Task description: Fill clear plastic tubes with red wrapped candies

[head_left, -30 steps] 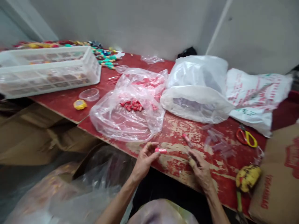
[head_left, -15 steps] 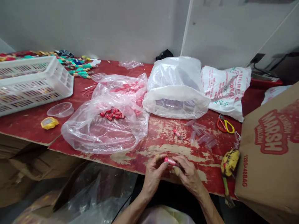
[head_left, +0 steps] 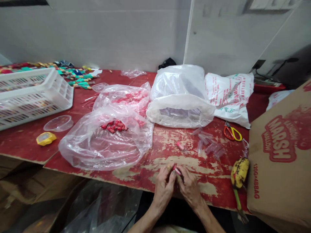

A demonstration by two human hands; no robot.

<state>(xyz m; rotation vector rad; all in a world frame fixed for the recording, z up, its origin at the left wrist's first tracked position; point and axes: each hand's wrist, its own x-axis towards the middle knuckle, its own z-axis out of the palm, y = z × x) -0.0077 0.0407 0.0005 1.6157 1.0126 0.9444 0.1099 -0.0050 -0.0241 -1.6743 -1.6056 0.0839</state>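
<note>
Close to the table's front edge, my left hand (head_left: 164, 182) and my right hand (head_left: 189, 187) meet, both closed. Their fingertips pinch a small red piece with white marks (head_left: 177, 170) from either side; the fingers cover much of it. A similar red piece with a clear end (head_left: 180, 146) lies on the table just beyond my hands. To its right is a loose pile of short clear plastic tubes (head_left: 213, 147). Left of my hands, a clear plastic bag (head_left: 97, 155) lies spread open, with many small red pieces (head_left: 114, 126) in it.
The worn red table (head_left: 165, 136) also holds a large white plastic bag (head_left: 179, 113), a printed white sack (head_left: 229, 94), scissors (head_left: 232, 132), a banana (head_left: 240, 173), a yellow tape measure (head_left: 46, 138), a clear lid (head_left: 58, 123) and a white basket (head_left: 60, 94). A cardboard box (head_left: 279, 174) bounds the right.
My hands have drawn closer together, and the red piece between them has tilted and is more covered by fingers. The camera view has shifted slightly; the objects on the table stay put.
</note>
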